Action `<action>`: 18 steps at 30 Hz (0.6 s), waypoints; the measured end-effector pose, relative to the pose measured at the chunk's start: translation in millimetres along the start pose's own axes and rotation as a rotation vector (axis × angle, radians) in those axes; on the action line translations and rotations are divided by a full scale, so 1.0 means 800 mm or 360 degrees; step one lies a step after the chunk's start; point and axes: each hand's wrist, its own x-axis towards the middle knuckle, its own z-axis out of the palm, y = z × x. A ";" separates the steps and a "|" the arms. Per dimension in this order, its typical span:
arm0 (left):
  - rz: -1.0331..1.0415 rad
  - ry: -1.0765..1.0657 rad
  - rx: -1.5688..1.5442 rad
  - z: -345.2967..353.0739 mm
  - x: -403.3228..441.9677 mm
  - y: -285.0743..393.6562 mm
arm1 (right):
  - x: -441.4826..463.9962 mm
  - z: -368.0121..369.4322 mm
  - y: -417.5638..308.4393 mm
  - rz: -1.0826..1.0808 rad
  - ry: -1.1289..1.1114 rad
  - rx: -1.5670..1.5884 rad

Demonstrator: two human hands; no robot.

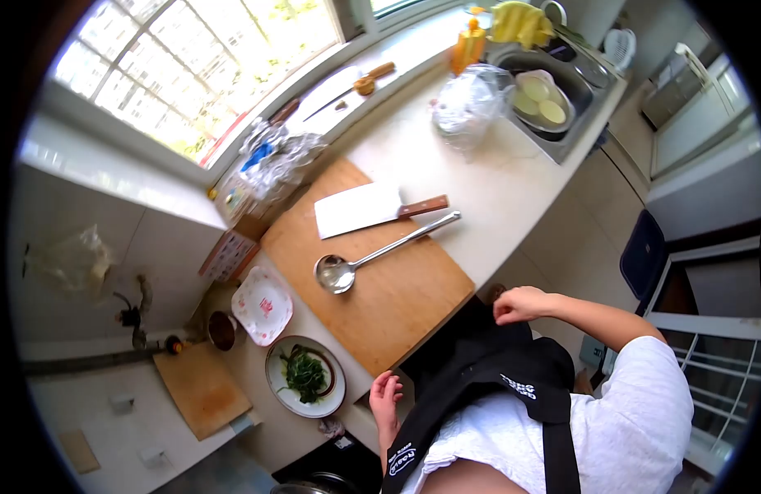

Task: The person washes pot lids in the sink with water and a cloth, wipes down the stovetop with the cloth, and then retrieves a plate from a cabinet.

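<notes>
My left hand is beside the near corner of the wooden cutting board, its fingers loosely apart and holding nothing. Over by the counter's front edge, my right hand hangs in front of the black apron with its fingers curled in; nothing shows in it. On the board lie a cleaver with a wooden handle and, nearer to me, a metal ladle. Cooked greens rest on a round plate to the left of the board.
A patterned white dish and a dark bowl stand behind the plate. Rightward are a plastic bag, an orange bottle and a sink with a basin. A pot lid shows at the bottom edge.
</notes>
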 end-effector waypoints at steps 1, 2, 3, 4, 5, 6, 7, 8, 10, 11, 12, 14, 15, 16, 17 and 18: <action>0.0065 -0.0157 0.0306 0.028 -0.001 0.012 | -0.038 0.010 0.028 0.0125 -0.0077 0.0005; 0.0114 -0.0378 0.0472 0.053 0.003 0.016 | -0.075 0.021 0.052 0.0194 -0.0104 0.0100; 0.0160 -0.0605 0.0633 0.082 0.007 0.016 | -0.111 0.032 0.072 0.0265 -0.0134 0.0196; 0.0247 -0.0756 0.0752 0.118 0.011 0.014 | -0.139 0.050 0.096 0.0301 -0.0104 0.0230; 0.0328 -0.0909 0.0868 0.157 0.013 0.012 | -0.165 0.071 0.123 0.0227 0.0083 0.0399; 0.0295 -0.1040 0.0982 0.200 0.013 0.008 | -0.199 0.087 0.149 0.0158 0.0272 0.0558; 0.0354 -0.1187 0.1172 0.242 0.014 0.003 | -0.229 0.089 0.159 0.0241 0.0433 0.0568; 0.0426 -0.1323 0.1310 0.285 0.011 -0.002 | -0.255 0.094 0.175 0.0343 0.0480 0.0611; 0.0514 -0.1571 0.1584 0.368 0.001 -0.012 | -0.303 0.113 0.213 0.0461 0.0564 0.0709; 0.0521 -0.1681 0.1715 0.404 -0.006 -0.017 | -0.325 0.124 0.229 0.0470 0.0695 0.0651; 0.0543 -0.1781 0.1779 0.432 -0.004 -0.031 | -0.346 0.132 0.243 0.0485 0.0824 0.0584; 0.0642 -0.1856 0.2035 0.500 -0.034 -0.019 | -0.379 0.155 0.265 0.0605 0.0894 0.0708; 0.0765 -0.1887 0.2252 0.535 -0.046 -0.012 | -0.395 0.164 0.274 0.0703 0.0940 0.0788; 0.0834 -0.1947 0.2426 0.566 -0.048 -0.011 | -0.407 0.167 0.281 0.0734 0.0977 0.0772; 0.0819 -0.2044 0.2488 0.594 -0.046 -0.013 | -0.412 0.176 0.296 0.0762 0.1032 0.0758; 0.0742 -0.2119 0.2497 0.624 -0.045 -0.016 | -0.420 0.172 0.305 0.0767 0.1107 0.0772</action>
